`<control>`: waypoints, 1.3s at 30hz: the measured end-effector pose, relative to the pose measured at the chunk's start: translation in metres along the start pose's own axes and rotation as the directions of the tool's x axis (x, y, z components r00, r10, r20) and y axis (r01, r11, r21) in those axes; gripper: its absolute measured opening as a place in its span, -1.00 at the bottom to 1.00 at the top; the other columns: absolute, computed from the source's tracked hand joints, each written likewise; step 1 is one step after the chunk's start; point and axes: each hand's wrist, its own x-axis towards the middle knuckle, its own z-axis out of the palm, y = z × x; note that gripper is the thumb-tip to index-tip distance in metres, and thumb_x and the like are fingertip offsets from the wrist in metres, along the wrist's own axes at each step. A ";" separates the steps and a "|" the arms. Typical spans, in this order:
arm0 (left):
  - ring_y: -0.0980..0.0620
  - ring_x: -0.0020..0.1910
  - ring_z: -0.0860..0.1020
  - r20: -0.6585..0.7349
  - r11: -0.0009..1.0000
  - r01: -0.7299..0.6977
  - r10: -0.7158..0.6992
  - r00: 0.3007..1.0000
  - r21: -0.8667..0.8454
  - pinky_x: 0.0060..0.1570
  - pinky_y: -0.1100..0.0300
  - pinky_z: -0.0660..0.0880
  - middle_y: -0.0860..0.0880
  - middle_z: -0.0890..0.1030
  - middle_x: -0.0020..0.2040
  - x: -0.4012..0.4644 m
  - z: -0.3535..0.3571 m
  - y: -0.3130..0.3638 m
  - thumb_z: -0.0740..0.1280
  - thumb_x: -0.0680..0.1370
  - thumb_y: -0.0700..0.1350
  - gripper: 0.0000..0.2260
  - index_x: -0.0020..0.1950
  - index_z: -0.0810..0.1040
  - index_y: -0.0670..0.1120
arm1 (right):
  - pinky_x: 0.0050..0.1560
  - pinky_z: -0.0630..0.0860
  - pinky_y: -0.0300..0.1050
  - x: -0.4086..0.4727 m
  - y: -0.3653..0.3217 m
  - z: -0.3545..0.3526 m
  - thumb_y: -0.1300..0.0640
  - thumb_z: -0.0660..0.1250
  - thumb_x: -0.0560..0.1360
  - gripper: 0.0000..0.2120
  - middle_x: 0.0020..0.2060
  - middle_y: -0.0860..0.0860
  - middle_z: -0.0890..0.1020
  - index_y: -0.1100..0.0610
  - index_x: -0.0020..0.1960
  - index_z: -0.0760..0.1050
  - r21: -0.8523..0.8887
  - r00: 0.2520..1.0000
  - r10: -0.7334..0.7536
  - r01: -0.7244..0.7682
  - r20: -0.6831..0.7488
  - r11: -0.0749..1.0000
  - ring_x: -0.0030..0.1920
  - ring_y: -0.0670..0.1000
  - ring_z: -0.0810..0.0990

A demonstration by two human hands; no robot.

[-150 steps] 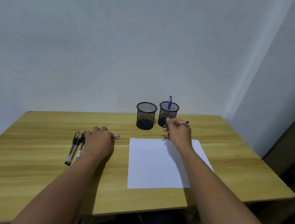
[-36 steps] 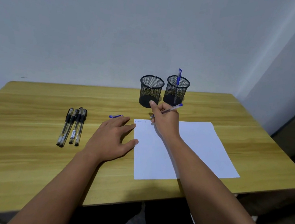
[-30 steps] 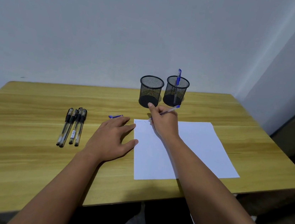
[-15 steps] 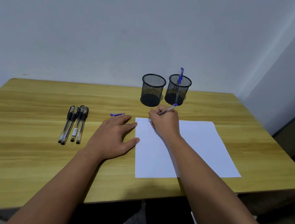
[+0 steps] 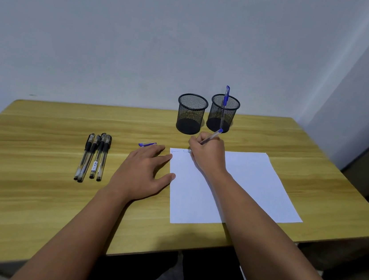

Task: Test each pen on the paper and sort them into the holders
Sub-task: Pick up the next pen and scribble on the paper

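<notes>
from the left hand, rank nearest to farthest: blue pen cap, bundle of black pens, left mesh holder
1. Blue pen cap, on the table just beyond the left hand's fingertips.
2. Bundle of black pens, lying to its left.
3. Left mesh holder, standing farther back to the right.

Two mesh holders [image 5: 191, 114]; four black pens [image 5: 94, 158] lying together; two blue pens, one in a holder [image 5: 225, 98], one in hand [image 5: 213, 136]; one cap [image 5: 147, 144]; one paper [image 5: 252, 185].
</notes>
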 end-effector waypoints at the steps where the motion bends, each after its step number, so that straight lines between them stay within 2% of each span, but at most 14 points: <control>1: 0.02 0.55 0.29 -0.001 1.000 -0.001 0.001 1.000 0.000 0.48 -0.04 0.26 0.03 0.40 0.54 0.000 0.000 0.000 0.21 0.51 0.36 -0.39 0.48 0.48 0.11 | -0.36 0.46 -0.05 0.000 0.000 0.000 0.14 0.39 0.52 -0.59 -0.54 -0.04 0.38 0.04 -0.46 0.34 -0.006 1.000 -0.006 0.006 -0.003 1.000 -0.44 0.09 0.46; 6: 0.02 0.55 0.29 -0.005 1.000 -0.001 0.001 1.000 0.002 0.48 -0.03 0.26 0.03 0.39 0.55 0.000 -0.001 0.000 0.21 0.51 0.36 -0.39 0.49 0.47 0.11 | -0.37 0.41 -0.05 -0.001 -0.002 -0.001 0.15 0.37 0.49 -0.63 -0.50 0.05 0.37 0.07 -0.42 0.30 -0.021 1.000 -0.020 0.019 -0.019 1.000 -0.42 0.11 0.41; 11: 0.02 0.55 0.29 0.003 1.000 0.000 0.000 1.000 0.009 0.48 -0.05 0.27 0.03 0.39 0.55 0.000 -0.001 0.000 0.19 0.51 0.38 -0.38 0.49 0.47 0.11 | -0.38 0.40 -0.07 -0.002 -0.004 -0.004 0.21 0.37 0.52 -0.62 -0.49 0.05 0.36 0.09 -0.41 0.30 -0.042 0.999 -0.032 0.031 -0.027 0.999 -0.42 0.09 0.40; 20: 0.02 0.55 0.29 0.000 1.000 -0.001 0.001 1.000 0.006 0.49 -0.04 0.27 0.03 0.38 0.55 0.000 -0.002 0.001 0.19 0.51 0.38 -0.38 0.49 0.47 0.11 | -0.38 0.34 -0.09 -0.005 -0.008 -0.005 0.24 0.35 0.58 -0.56 -0.55 -0.09 0.30 0.09 -0.40 0.26 -0.054 0.999 -0.031 0.029 -0.035 0.998 -0.44 0.03 0.33; 22: 0.01 0.55 0.30 -0.008 1.000 -0.003 0.003 1.000 0.002 0.48 -0.04 0.27 0.02 0.40 0.54 -0.001 -0.001 0.001 0.20 0.51 0.37 -0.38 0.48 0.48 0.10 | -0.37 0.33 -0.11 -0.007 -0.010 -0.005 0.25 0.35 0.59 -0.52 -0.59 -0.13 0.29 0.03 -0.42 0.23 -0.050 0.999 -0.030 0.028 -0.040 0.998 -0.45 0.01 0.31; 24: 0.00 0.54 0.31 -0.015 1.000 -0.006 0.006 1.000 -0.003 0.47 -0.03 0.27 0.01 0.41 0.53 -0.001 -0.001 0.001 0.22 0.50 0.36 -0.39 0.47 0.50 0.09 | -0.36 0.30 -0.13 -0.007 -0.012 -0.005 0.28 0.34 0.57 -0.50 -0.59 -0.15 0.26 0.02 -0.42 0.18 0.000 0.999 0.003 -0.003 -0.051 1.000 -0.43 0.02 0.27; 26: 0.00 0.55 0.30 -0.007 1.000 -0.004 0.004 1.000 -0.005 0.48 -0.03 0.26 0.01 0.41 0.54 -0.001 -0.002 0.001 0.22 0.50 0.36 -0.38 0.47 0.50 0.09 | -0.34 0.30 -0.13 -0.004 -0.013 -0.007 0.29 0.34 0.54 -0.57 -0.52 -0.11 0.24 0.11 -0.37 0.17 0.091 0.995 0.063 -0.056 -0.076 0.994 -0.37 0.05 0.26; 29: 0.02 0.56 0.27 0.003 1.000 0.006 -0.006 1.000 0.001 0.50 -0.01 0.23 0.03 0.38 0.55 0.000 -0.004 0.002 0.19 0.50 0.38 -0.37 0.49 0.47 0.11 | -0.39 0.44 -0.14 0.001 -0.017 -0.011 0.24 0.37 0.57 -0.65 -0.43 0.13 0.38 0.26 -0.31 0.29 0.176 0.983 0.159 -0.141 -0.092 0.974 -0.38 0.10 0.43; 32: 0.03 0.57 0.25 0.011 1.000 0.009 -0.009 1.000 0.003 0.51 -0.02 0.23 0.05 0.36 0.56 0.000 -0.003 0.002 0.18 0.51 0.39 -0.37 0.50 0.45 0.13 | -0.46 0.48 -0.19 0.005 -0.024 -0.016 0.13 0.47 0.62 -0.61 -0.48 0.08 0.50 0.20 -0.29 0.41 0.296 0.975 0.222 -0.205 -0.026 0.933 -0.47 0.04 0.53; 35: 0.03 0.57 0.24 0.023 1.000 0.003 -0.004 1.000 0.019 0.51 -0.02 0.23 0.05 0.36 0.57 0.000 -0.005 0.003 0.17 0.52 0.39 -0.36 0.52 0.43 0.12 | -0.31 0.45 -0.18 0.007 -0.033 -0.026 0.06 0.49 0.61 -0.54 -0.37 0.19 0.41 0.35 -0.26 0.44 0.366 0.986 0.165 -0.147 -0.018 0.919 -0.37 0.11 0.45; 37: 0.05 0.55 0.28 0.000 1.000 -0.021 0.021 1.000 -0.001 0.50 0.00 0.26 0.07 0.39 0.54 -0.002 -0.008 0.007 0.22 0.53 0.36 -0.38 0.53 0.40 0.12 | -0.37 0.39 -0.32 0.003 -0.040 -0.036 0.07 0.48 0.62 -0.57 -0.36 0.17 0.33 0.32 -0.25 0.44 0.344 0.990 0.129 -0.102 -0.056 0.933 -0.39 -0.02 0.38; 39: 0.15 0.46 0.36 -0.066 0.992 -0.033 0.025 0.998 -0.122 0.42 0.07 0.34 0.16 0.46 0.46 -0.003 -0.015 0.013 0.30 0.55 0.28 -0.43 0.52 0.41 0.10 | -0.46 0.35 -0.37 -0.001 -0.045 -0.044 0.10 0.49 0.62 -0.60 -0.42 0.11 0.31 0.24 -0.26 0.40 0.360 0.991 0.120 -0.090 -0.061 0.928 -0.52 -0.13 0.30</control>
